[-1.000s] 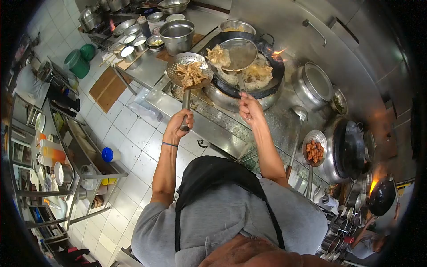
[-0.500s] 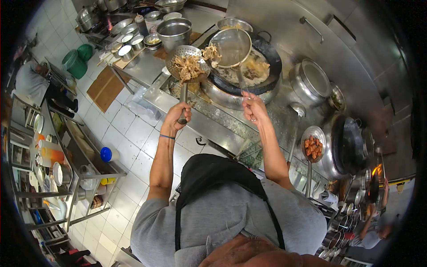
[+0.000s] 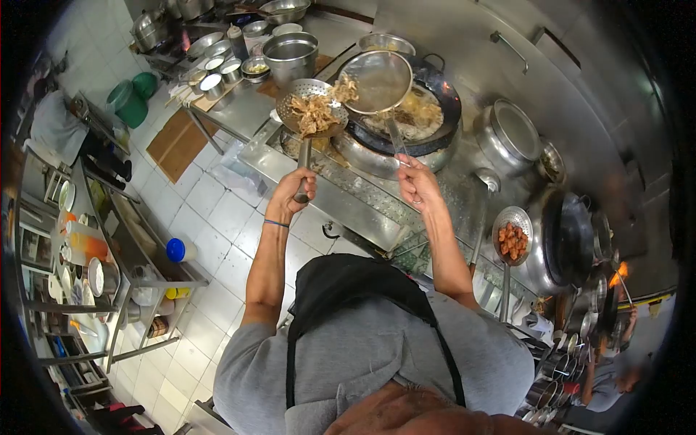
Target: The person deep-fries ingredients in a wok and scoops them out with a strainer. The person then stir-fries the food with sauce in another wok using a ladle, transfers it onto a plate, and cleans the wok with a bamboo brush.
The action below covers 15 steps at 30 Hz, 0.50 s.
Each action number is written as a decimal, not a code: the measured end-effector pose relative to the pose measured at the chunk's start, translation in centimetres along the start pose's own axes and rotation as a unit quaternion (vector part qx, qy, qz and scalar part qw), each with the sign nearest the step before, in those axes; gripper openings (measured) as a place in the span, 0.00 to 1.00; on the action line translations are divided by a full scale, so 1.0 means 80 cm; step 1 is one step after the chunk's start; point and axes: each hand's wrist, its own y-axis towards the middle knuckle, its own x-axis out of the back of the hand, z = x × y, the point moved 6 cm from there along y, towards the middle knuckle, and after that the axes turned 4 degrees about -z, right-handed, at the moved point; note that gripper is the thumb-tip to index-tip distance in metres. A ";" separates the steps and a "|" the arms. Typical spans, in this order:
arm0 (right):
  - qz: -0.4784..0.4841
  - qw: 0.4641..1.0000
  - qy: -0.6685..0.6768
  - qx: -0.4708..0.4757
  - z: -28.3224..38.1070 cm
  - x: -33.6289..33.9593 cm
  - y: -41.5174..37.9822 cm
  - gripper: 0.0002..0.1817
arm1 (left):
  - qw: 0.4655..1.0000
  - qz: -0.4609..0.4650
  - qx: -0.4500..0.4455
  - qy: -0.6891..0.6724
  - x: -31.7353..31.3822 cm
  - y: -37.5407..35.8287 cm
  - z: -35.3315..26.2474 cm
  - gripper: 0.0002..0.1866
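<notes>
My left hand [image 3: 293,190] is closed round the handle of a perforated ladle [image 3: 299,89], which holds brown fried pieces [image 3: 316,116]. In my right hand [image 3: 418,181] is the handle of a round wire strainer [image 3: 377,82]. Its mesh is tilted beside the ladle, with a few fried pieces [image 3: 344,90] at its left edge, between the two tools. Behind and below the strainer, a large black wok [image 3: 451,109] holds bubbling, foamy oil [image 3: 428,123].
A steel pot [image 3: 290,54] stands left of the wok. At the right are a lidded pot [image 3: 515,133], a skimmer with reddish pieces [image 3: 512,241] and another wok [image 3: 569,235]. A person [image 3: 61,130] works at far left; another [image 3: 609,380] is at lower right.
The ladle and my left hand have shifted slightly right. The strainer shows more face-on, and fewer fried pieces show at its left edge.
</notes>
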 end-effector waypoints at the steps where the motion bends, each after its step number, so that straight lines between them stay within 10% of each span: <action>1: 0.006 1.000 -0.012 0.002 0.006 -0.004 -0.006 0.21 | 1.000 0.000 0.000 0.000 0.002 0.004 -0.001 0.07; 15: -0.165 0.953 -0.193 0.167 0.051 0.026 0.002 0.24 | 0.991 0.053 0.042 -0.111 0.022 -0.001 -0.004 0.07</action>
